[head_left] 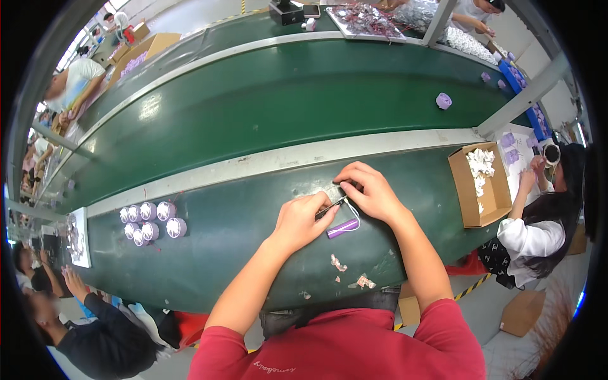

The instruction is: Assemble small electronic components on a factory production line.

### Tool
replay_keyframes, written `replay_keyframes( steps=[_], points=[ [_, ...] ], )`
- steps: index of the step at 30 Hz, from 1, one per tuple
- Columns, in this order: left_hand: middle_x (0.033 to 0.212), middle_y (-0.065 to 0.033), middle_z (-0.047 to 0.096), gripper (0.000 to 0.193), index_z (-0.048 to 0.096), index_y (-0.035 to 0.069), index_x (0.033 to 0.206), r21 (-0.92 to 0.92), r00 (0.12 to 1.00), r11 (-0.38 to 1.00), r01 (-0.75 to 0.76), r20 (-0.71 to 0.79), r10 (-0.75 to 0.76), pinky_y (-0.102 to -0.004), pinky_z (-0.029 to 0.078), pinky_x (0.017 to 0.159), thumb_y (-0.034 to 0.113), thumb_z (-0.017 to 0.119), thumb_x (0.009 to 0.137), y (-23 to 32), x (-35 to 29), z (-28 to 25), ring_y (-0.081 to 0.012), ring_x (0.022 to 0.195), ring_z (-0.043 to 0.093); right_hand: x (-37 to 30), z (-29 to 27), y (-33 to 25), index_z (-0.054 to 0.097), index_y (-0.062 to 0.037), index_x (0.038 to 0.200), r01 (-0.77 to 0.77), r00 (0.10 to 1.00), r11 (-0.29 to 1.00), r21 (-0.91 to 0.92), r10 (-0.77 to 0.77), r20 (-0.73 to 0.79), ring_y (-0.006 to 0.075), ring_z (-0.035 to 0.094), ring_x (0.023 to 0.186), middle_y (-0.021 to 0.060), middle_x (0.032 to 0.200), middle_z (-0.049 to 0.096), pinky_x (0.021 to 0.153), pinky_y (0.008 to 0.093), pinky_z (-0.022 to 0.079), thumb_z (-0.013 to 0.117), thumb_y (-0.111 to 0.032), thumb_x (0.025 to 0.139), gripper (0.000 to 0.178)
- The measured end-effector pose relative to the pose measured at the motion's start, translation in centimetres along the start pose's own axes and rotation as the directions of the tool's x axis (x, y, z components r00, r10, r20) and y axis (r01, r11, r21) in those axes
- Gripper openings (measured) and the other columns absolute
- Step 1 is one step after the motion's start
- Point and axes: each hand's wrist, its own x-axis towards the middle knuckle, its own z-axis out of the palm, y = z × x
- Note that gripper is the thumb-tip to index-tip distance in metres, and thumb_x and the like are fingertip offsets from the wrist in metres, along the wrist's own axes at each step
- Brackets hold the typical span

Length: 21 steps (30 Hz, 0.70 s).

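My left hand (pixel 300 220) is closed in a pinch on a slim dark tool (pixel 332 207), which looks like tweezers. The tool points up and right toward my right hand (pixel 372 194). The right fingers are pinched together at the tool's tip, around the end of a thin white lead (pixel 358 219); what exactly they hold is hidden. The lead loops down to a purple cylinder (pixel 342 228) that looks like a battery cell. This cylinder lies on the green bench (pixel 234 253) between my wrists, touched by neither hand.
Several lilac round units (pixel 149 211) stand at the left. At the right is an open cardboard box (pixel 472 209) holding white parts. Torn paper scraps (pixel 363 282) lie near me. Beyond a pale rail (pixel 278 163) runs a green belt (pixel 253 107) carrying one lilac unit (pixel 443 101). Co-workers sit both sides.
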Motion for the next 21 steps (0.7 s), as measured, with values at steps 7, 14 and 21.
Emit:
replay_keyframes(
  steps=[7, 14, 21],
  points=[
    [0.075, -0.0113, 0.07, 0.021, 0.064, 0.007, 0.089, 0.004, 0.999, 1.0, -0.026, -0.023, 0.026, -0.0394, 0.055, 0.061, 0.021, 0.078, 0.088, -0.01, -0.53, 0.19, -0.0294, 0.067, 0.07, -0.39, 0.27, -0.06, 0.073, -0.0052, 0.111, -0.015, 1.0, 1.0, 0.013, 0.015, 0.016, 0.0189, 0.066, 0.093, 0.0069, 0.109, 0.066, 0.075, 0.0304, 0.053, 0.066, -0.006, 0.095, 0.017],
    [0.075, -0.011, 0.069, 0.02, 0.064, 0.007, 0.088, -0.001, 0.999, 1.0, -0.026, -0.019, 0.026, -0.0392, 0.054, 0.061, 0.021, 0.079, 0.088, 0.07, -0.41, 0.19, -0.0289, 0.066, 0.07, -0.38, 0.07, 0.0, 0.073, -0.005, 0.111, -0.013, 1.0, 1.0, 0.017, 0.012, 0.023, 0.0194, 0.065, 0.094, 0.0073, 0.11, 0.066, 0.075, 0.0304, 0.053, 0.066, -0.007, 0.095, 0.017],
    [0.074, -0.0106, 0.069, 0.02, 0.064, 0.007, 0.088, 0.002, 0.999, 0.999, -0.032, -0.025, 0.032, -0.0387, 0.054, 0.06, 0.021, 0.079, 0.088, 0.08, -0.28, 0.19, -0.0284, 0.066, 0.069, -0.29, 0.02, 0.04, 0.073, -0.0049, 0.11, -0.018, 1.0, 1.0, 0.017, 0.018, 0.019, 0.0192, 0.065, 0.095, 0.0071, 0.11, 0.066, 0.075, 0.0302, 0.052, 0.066, -0.007, 0.095, 0.017]
  ],
)
